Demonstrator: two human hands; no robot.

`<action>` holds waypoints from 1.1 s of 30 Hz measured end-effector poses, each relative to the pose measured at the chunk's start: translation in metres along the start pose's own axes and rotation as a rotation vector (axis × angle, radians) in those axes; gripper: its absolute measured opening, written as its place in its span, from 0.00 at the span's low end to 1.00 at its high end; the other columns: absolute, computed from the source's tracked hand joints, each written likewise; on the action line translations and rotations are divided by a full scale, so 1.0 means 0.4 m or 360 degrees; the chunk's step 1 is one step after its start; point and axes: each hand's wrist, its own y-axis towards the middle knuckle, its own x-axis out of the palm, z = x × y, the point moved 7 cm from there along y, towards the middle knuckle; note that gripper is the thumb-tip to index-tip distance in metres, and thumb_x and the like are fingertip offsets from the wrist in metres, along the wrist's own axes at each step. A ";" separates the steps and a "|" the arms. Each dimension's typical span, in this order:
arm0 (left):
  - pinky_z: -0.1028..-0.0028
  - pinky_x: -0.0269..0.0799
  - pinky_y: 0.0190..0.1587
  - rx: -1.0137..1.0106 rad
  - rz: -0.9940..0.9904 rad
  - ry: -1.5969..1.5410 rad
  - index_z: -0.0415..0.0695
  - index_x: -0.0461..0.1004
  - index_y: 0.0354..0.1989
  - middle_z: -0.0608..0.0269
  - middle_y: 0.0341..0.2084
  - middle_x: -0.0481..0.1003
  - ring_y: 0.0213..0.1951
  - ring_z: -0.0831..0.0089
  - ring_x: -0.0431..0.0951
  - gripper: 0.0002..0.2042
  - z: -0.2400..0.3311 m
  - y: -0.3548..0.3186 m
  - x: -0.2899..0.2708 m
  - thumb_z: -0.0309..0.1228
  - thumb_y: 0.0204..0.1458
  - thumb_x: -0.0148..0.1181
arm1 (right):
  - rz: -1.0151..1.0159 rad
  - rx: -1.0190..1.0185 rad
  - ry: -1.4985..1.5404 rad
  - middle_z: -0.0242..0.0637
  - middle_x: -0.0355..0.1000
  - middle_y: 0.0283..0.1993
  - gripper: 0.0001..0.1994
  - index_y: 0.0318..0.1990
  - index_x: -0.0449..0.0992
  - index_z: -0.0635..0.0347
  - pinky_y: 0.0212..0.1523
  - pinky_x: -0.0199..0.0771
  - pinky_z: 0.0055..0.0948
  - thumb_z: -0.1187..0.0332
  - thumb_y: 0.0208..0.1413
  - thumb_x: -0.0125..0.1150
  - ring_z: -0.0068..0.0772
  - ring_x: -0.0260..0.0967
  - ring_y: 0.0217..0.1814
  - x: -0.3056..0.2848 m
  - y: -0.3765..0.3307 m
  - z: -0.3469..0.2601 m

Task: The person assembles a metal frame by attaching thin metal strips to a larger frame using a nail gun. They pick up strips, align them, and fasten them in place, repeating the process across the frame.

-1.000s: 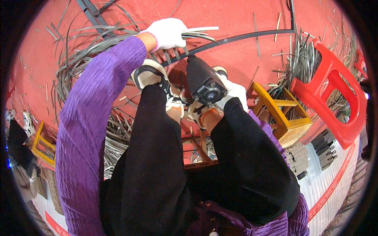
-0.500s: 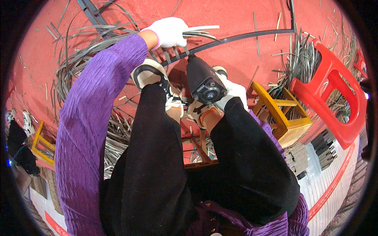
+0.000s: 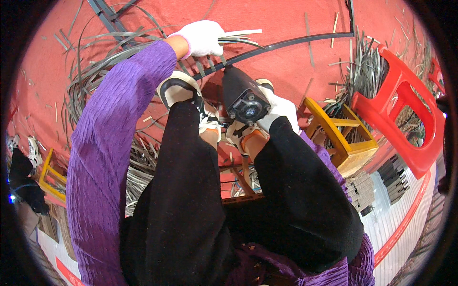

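A red stool (image 3: 405,112) is lying at three o'clock, a yellow stool (image 3: 341,138) just inside it. At centre the right hand (image 3: 279,108) is gripping a black power tool (image 3: 244,95). At twelve o'clock the left hand (image 3: 202,38) is clutching pale strips (image 3: 238,34) beside the curved black frame (image 3: 286,45).

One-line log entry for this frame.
left hand: holds grey strips | right hand: grips black power tool | curved black frame on red floor
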 end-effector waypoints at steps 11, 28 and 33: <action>0.67 0.69 0.33 0.0262 0.1062 -0.0282 0.46 0.73 0.38 0.59 0.23 0.72 0.27 0.64 0.73 0.14 0.028 -0.125 -0.166 0.42 0.61 0.47 | 0.0089 0.0123 0.0107 0.41 0.77 0.37 0.24 0.54 0.72 0.37 0.41 0.77 0.36 0.63 0.46 0.64 0.45 0.77 0.39 -0.006 -0.005 0.027; 0.71 0.70 0.34 0.0193 0.0162 -0.0513 0.38 0.79 0.35 0.62 0.24 0.78 0.28 0.73 0.76 0.14 0.063 -0.013 -0.063 0.37 0.47 0.62 | 0.0179 0.0117 0.0245 0.42 0.77 0.39 0.19 0.53 0.72 0.45 0.44 0.74 0.31 0.61 0.52 0.63 0.44 0.76 0.43 -0.020 -0.020 0.064; 0.69 0.69 0.34 0.0281 -0.0012 -0.0184 0.35 0.76 0.38 0.53 0.23 0.75 0.26 0.69 0.73 0.15 0.091 0.028 -0.027 0.35 0.48 0.62 | 0.0169 0.0092 0.0165 0.42 0.76 0.38 0.19 0.53 0.71 0.46 0.43 0.74 0.31 0.62 0.52 0.63 0.44 0.76 0.43 -0.022 -0.020 0.054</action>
